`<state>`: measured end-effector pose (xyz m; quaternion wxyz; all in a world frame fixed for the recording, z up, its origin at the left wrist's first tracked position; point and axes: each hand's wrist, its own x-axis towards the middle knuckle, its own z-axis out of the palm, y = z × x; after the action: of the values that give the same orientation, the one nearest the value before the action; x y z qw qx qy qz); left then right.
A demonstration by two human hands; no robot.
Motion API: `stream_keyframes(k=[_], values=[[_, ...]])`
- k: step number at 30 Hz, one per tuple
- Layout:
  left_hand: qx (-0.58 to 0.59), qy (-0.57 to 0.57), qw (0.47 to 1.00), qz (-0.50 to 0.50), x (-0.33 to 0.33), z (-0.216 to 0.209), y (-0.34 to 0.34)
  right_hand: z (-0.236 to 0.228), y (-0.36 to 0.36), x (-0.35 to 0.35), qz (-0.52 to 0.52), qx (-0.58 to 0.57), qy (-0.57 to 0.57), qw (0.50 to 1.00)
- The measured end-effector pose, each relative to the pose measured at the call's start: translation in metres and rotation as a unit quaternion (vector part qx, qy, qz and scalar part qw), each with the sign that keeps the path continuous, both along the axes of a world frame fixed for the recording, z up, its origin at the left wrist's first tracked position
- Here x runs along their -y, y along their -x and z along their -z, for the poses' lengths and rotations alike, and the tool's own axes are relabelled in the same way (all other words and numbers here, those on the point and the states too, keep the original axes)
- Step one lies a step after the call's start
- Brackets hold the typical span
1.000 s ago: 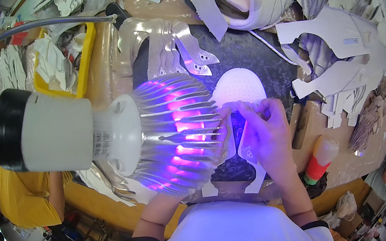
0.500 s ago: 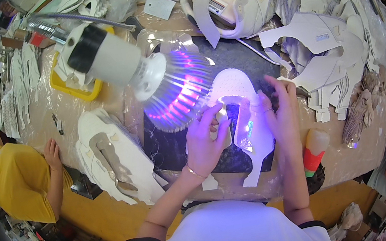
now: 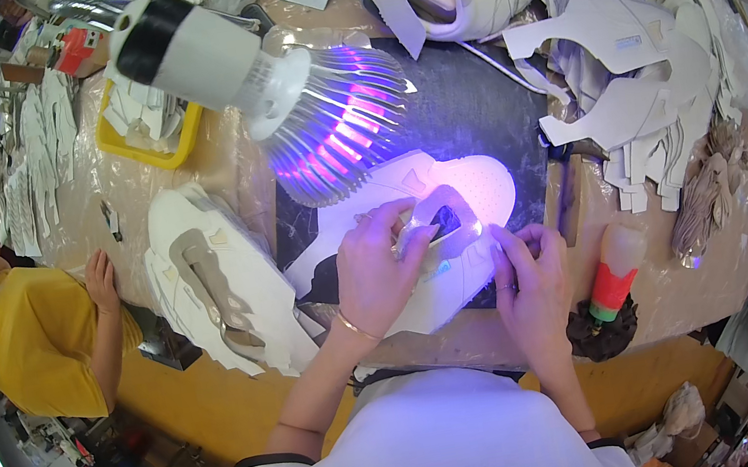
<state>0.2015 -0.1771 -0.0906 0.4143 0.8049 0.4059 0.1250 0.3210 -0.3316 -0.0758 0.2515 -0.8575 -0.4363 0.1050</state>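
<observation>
A white shoe upper [image 3: 489,178] lies under the violet light, its perforated toe pointing right and its two side flaps spreading left and toward me. My left hand [image 3: 372,268] is closed, thumb and fingers pinching the pale edging at the upper's throat opening; exactly which layer it grips is partly hidden. At the near side of the toe, my right hand [image 3: 530,275] pinches the upper between thumb and forefinger. A finned lamp [image 3: 342,126] with a white and black body hangs just beyond my left hand, glowing violet onto the upper.
A dark work mat [image 3: 478,85] lies beneath the upper. Stacked white uppers [image 3: 215,278] sit to the left, with more cut pieces [image 3: 630,56] at the right. A red-banded bottle [image 3: 617,271] stands near my right hand. A person in yellow [image 3: 52,333] is at the far left.
The upper has turned clockwise, its toe swinging from pointing away to pointing right. My right hand has come lower and closed from spread fingers into a pinch on the edge.
</observation>
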Motion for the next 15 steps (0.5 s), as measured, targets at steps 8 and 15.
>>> stream_keyframes(k=[8,15], values=[[0.012,-0.205,0.975,0.078,0.020,0.003,0.001,0.014,-0.005,-0.022,-0.105,0.056,0.072,0.990],[0.003,-0.182,0.981,0.066,0.018,0.001,0.005,0.012,-0.008,-0.027,-0.113,0.055,0.101,0.987]])
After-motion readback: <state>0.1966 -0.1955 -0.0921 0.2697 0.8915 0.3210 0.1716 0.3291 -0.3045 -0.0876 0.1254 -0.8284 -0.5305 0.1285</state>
